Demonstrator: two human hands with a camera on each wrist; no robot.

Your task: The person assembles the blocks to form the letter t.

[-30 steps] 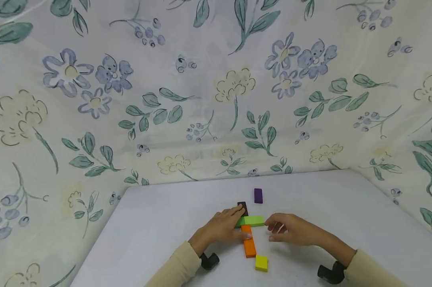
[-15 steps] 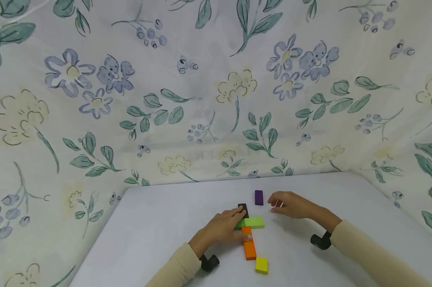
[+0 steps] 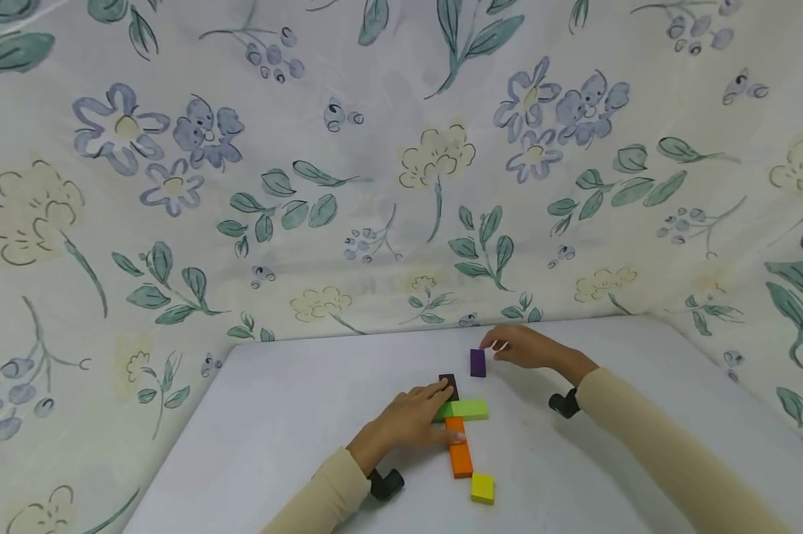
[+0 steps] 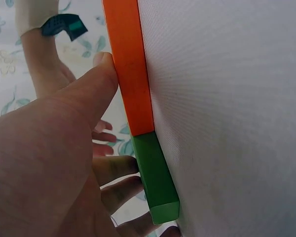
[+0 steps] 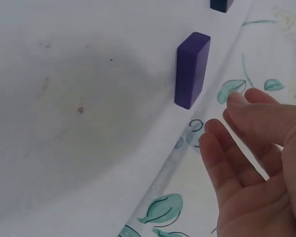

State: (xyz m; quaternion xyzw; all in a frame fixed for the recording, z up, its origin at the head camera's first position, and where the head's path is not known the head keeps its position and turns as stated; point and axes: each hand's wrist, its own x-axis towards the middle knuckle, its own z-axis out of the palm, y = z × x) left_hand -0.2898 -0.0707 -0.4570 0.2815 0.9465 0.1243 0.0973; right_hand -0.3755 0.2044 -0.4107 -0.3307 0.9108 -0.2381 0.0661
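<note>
My left hand [image 3: 408, 419] lies over a row of coloured blocks, its fingers stretched out. Its fingertips rest on a dark brown block [image 3: 451, 394], and its thumb on an orange block [image 3: 461, 458]. In the left wrist view, the fingers are beside a green block [image 4: 155, 177] end to end with orange. A light green block [image 3: 471, 409] sits to the right of the green one. My right hand [image 3: 528, 346] hovers with loosely bent fingers just beyond a purple block [image 3: 477, 363]; in the right wrist view, a gap shows between the fingertips and that purple block.
A yellow block [image 3: 483, 489] lies near the lower end of the orange row. The white tabletop [image 3: 274, 400] ends at a flower-patterned cloth [image 3: 388, 222] behind it. Both wrists wear black camera mounts.
My right hand has moved away from the light green block, up and forward to the purple block. My left hand has stayed on the row.
</note>
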